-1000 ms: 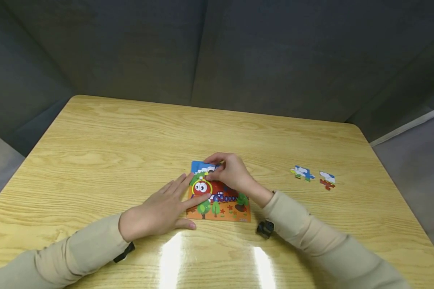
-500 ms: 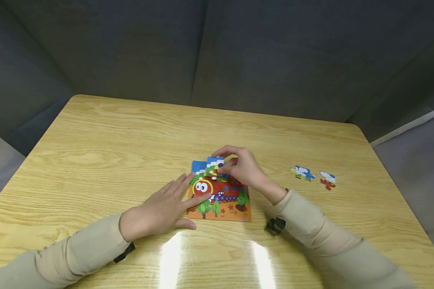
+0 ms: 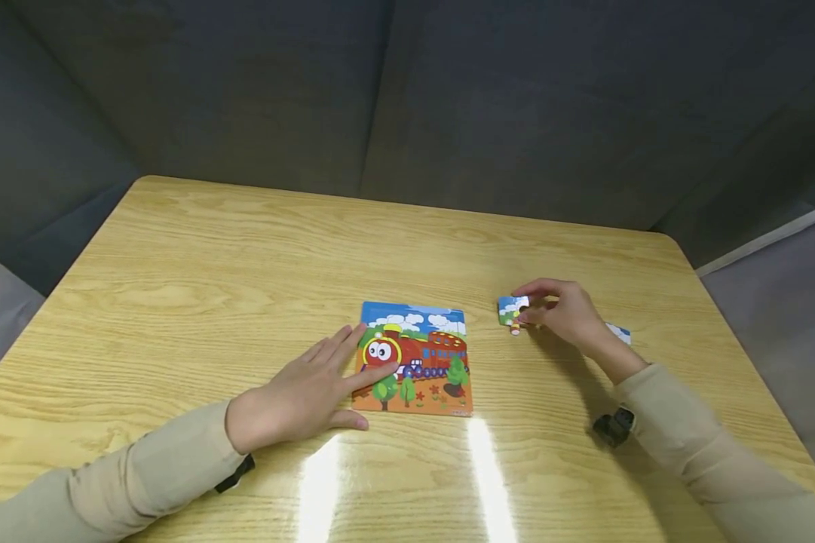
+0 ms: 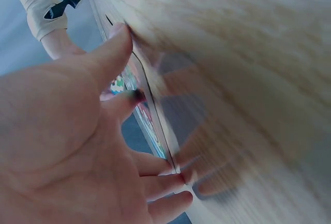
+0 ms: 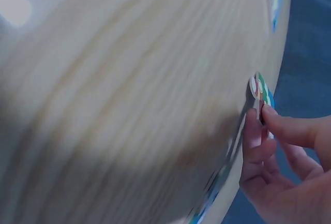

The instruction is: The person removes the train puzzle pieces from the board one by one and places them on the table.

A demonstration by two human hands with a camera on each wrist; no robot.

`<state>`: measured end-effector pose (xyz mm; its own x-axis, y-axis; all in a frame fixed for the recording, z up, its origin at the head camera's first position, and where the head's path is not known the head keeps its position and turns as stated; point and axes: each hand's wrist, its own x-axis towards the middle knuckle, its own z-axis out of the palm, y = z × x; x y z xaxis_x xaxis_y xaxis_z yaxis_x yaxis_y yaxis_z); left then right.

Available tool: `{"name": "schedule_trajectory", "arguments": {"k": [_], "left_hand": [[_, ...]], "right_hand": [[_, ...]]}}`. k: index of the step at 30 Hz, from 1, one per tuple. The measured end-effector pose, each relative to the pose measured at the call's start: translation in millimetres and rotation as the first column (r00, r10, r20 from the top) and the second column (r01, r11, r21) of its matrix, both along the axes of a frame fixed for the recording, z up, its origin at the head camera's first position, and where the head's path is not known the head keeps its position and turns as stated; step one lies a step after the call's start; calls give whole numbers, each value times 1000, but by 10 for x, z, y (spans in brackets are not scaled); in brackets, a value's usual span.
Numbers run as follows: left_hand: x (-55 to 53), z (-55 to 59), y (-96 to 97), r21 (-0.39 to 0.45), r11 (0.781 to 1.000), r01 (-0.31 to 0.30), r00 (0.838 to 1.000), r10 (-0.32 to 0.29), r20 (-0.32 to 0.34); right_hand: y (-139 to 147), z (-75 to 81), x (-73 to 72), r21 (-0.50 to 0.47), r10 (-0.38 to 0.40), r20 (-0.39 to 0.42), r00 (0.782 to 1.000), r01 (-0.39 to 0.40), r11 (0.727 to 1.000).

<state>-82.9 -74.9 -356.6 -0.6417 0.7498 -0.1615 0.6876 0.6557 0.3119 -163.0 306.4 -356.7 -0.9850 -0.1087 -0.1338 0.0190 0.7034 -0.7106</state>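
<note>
A jigsaw puzzle board [image 3: 441,347] with a red cartoon train, trees and clouds lies on the table. My left hand [image 3: 305,392] rests spread out over its left side, with the thumb at the lower left corner; in the left wrist view, the same hand [image 4: 88,141] has its fingers at the board's edge. Off to the right of the board, my right hand [image 3: 563,313] pinches a puzzle piece [image 3: 509,308] showing blue sky, green and red between thumb and fingers. The right wrist view shows this piece [image 5: 264,92] held close over the table.
Another puzzle piece [image 3: 620,332] lies partly hidden behind the right wrist on the wooden table [image 3: 244,249]. Dark cloth [image 3: 244,98] hangs behind the table's far edge. Black cameras [image 3: 614,427] sit at both wrists.
My right hand has lifted the puzzle piece off the board's upper part and carried it right, over where a loose piece lay. The left hand has stayed in place.
</note>
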Motion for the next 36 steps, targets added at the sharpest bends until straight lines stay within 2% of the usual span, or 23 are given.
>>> {"name": "schedule_trajectory", "arguments": {"k": [3, 9, 15, 20, 26, 30, 33, 36], "left_hand": [[0, 7, 0, 5, 1000, 3, 1000, -3, -5], [3, -5, 2, 8, 1000, 4, 1000, -3, -8], [-4, -10, -1, 3, 1000, 11, 1000, -11, -29], [-11, 3, 5, -9, 1000, 8, 1000, -8, 0], [-30, 33, 18, -22, 1000, -3, 999, 4, 37], [-21, 54, 75, -1, 1000, -2, 1000, 2, 9], [-10, 60, 173, 36, 999, 37, 999, -36, -37], [12, 43, 288, 38, 995, 93, 994, -90, -65]], "right_hand": [[77, -22, 18, 82, -29, -39, 999, 32, 996], [99, -45, 29, 202, 3, -112, 994, 20, 979], [84, -61, 26, 262, 36, -100, 994, -9, 965], [65, -51, 34, 275, 44, -72, 996, -23, 961], [-11, 8, 97, 220, 51, -101, 994, -28, 975], [-199, 50, 197, 127, 65, -119, 991, -50, 991], [-383, 42, 287, 37, 77, -81, 994, -74, 997], [-556, 5, 378, -42, 84, -13, 996, -84, 996]]}}
